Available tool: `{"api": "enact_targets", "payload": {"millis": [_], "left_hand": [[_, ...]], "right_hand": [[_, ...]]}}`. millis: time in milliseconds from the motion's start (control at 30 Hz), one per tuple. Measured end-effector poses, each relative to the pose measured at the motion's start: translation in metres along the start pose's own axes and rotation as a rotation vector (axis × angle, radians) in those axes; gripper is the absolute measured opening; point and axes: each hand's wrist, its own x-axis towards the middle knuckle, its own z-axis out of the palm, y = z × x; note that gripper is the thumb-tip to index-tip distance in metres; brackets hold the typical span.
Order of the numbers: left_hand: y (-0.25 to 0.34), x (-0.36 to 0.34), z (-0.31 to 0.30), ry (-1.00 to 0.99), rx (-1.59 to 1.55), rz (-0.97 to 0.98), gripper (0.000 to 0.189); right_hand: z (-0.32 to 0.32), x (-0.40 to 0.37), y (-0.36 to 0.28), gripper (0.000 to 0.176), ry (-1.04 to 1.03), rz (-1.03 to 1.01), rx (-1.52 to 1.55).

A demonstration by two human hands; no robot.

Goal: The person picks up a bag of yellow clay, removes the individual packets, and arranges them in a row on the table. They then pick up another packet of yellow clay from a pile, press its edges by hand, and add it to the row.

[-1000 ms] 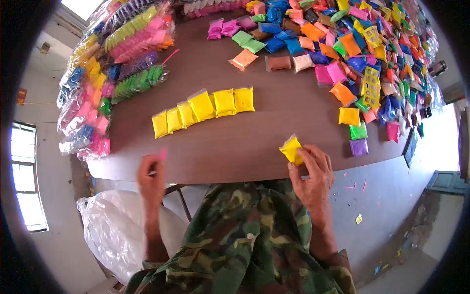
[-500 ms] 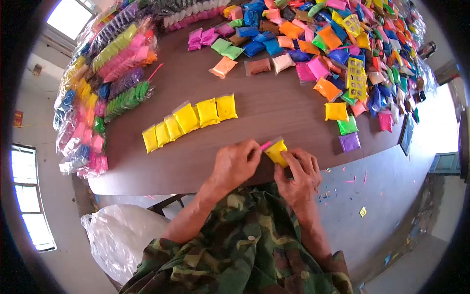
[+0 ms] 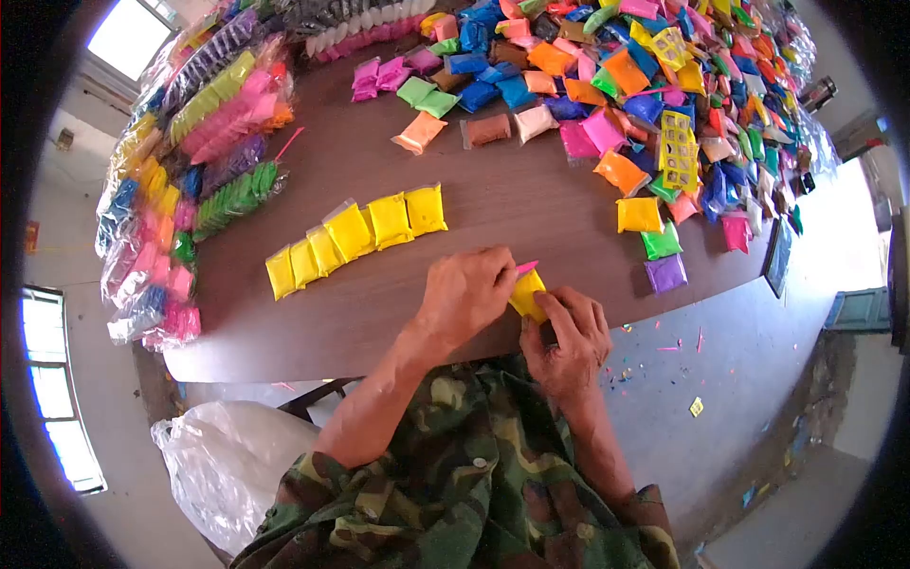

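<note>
Near the table's front edge, my right hand [image 3: 569, 339] pinches a small clear packet of yellow clay-like stuff [image 3: 527, 298] between thumb and fingers. My left hand [image 3: 471, 292] is closed over the packet's upper left side, its fingers curled round a thin pink plastic stick [image 3: 528, 267]. The stick's pink end pokes out past the fingers, at the packet's top edge. Whether the left fingers also grip the packet is hidden. Farther back and to the left lies a slanting, overlapping row of yellow packets [image 3: 351, 230].
A big heap of mixed coloured packets [image 3: 569, 90] covers the back right, with yellow moulded trays [image 3: 679, 152] on it. Bagged rows of packets [image 3: 232, 123] line the left side. Another pink stick [image 3: 290, 143] lies on the table [image 3: 512, 209]. A clear plastic bag [image 3: 232, 465] hangs below left.
My left hand has turned and moved over the packet's top edge, with more of the pink stick showing above it. My right hand keeps its pinch. The whole view has shifted slightly.
</note>
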Motion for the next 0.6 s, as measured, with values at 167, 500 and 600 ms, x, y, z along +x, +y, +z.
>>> {"api": "enact_targets", "payload": {"millis": [167,500,600], "left_hand": [[0.006,0.002,-0.010,0.009,-0.047,0.042,0.015],[-0.016,-0.024,0.000,0.167,-0.108,-0.010,0.008],[-0.004,-0.038,-0.011,0.168,-0.242,0.015,0.009]], "right_hand": [[0.004,-0.002,0.001,0.034,0.044,-0.014,0.006],[0.006,-0.002,0.005,0.036,0.058,-0.050,0.007],[0.008,-0.006,0.005,0.040,0.056,-0.053,-0.009]]}}
